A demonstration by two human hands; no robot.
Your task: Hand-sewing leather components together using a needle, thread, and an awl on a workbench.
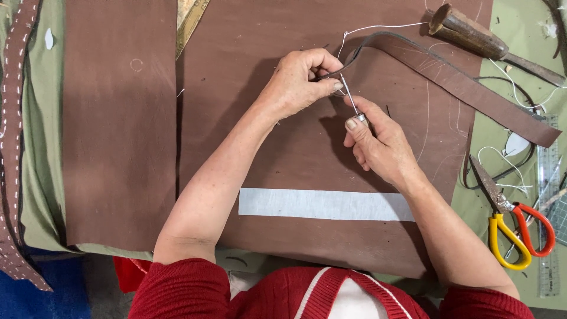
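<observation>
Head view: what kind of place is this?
Likely a leatherwork or craft bench. Brown leather sheets cover the table, the left hand pinches a leather strap while the right hand works a metal awl, and scissors lie nearby.

**A leather workshop bench**

I'm looking down at a craft workbench: brown leather sheets (118, 130) cover a green mat (508, 195), with a leather strap (466, 88), a stitched strip (12, 118), scissors (520, 230), a clear ruler (549, 201), loose white thread (378, 27) and a wooden-handled tool (472, 35) lying about.
</observation>
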